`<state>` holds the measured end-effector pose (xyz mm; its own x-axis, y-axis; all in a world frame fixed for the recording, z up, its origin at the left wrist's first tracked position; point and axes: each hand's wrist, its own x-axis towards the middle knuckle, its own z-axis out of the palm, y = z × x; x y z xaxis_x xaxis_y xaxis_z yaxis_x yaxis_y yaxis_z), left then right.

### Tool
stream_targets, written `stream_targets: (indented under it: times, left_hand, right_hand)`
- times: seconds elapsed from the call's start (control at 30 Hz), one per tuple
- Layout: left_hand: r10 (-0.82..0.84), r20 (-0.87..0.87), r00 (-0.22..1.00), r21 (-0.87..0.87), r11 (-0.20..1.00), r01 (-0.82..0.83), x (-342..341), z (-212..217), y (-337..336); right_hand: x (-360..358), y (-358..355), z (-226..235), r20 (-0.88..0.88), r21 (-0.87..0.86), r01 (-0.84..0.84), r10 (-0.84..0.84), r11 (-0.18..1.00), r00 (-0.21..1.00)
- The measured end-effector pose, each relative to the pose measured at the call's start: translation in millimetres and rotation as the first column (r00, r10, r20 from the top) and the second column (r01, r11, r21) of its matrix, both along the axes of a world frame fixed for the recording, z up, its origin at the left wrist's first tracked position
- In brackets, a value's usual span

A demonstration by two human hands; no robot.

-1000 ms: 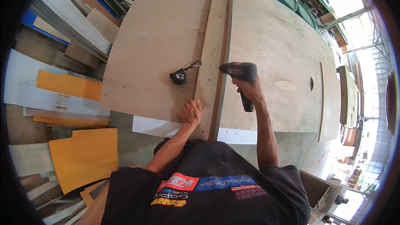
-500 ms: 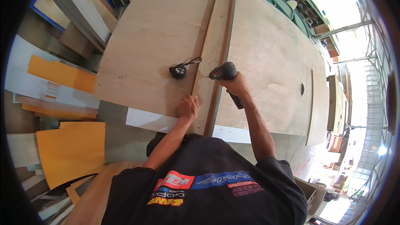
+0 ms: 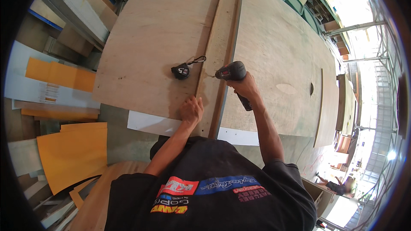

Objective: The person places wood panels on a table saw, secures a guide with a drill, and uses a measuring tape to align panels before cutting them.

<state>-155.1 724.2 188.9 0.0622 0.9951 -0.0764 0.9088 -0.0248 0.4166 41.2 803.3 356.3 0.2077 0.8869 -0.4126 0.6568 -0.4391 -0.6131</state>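
A long wooden channel with raised side strips [image 3: 221, 38] runs away from me across a large plywood sheet [image 3: 158, 30]. My right hand [image 3: 245, 86] is wrapped round the handle of a black cordless drill [image 3: 231, 71]. Its thin bit points left, with the tip at or very near the inner side of the left strip; contact is too small to tell. Closer to me, my left hand [image 3: 192, 110] grips the left strip's edge with bent fingers, its thumb side hidden. Left of the strip lies a black tape measure [image 3: 180, 71] with a carabiner on its strap.
A dark toothed saw blade [image 3: 312, 89] lies on the plywood at right, near a narrow board [image 3: 319, 107]. Boards and orange sheets [image 3: 72, 154] crowd the left. Green rounded frames [image 3: 293, 2] stand at the far right. Another person [image 3: 338, 186] is at lower right.
The drill has drawn slightly right from the left strip, and more of its bit shows. My left hand keeps its place. The other person shows more clearly at lower right.
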Motion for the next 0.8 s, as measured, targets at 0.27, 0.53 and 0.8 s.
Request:
stream_targets:
  times: [0.27,0.53,0.8]
  left_hand:
    - [0.035,0.067,0.997,-0.001,0.999,-0.035,-1,3,-1]
    - [0.007,-0.011,1.000,-0.006,1.000,-0.007,0,8,-2]
    - [0.003,0.007,1.000,-0.068,0.998,-0.002,0,8,1]
  right_hand:
    - [-3,16,0,0.139,-0.086,-0.137,0.148,0.987,0.979]
    - [7,24,-3,0.114,-0.132,-0.152,0.167,0.980,0.979]
    - [11,23,4,0.081,-0.116,-0.138,0.148,0.984,0.986]
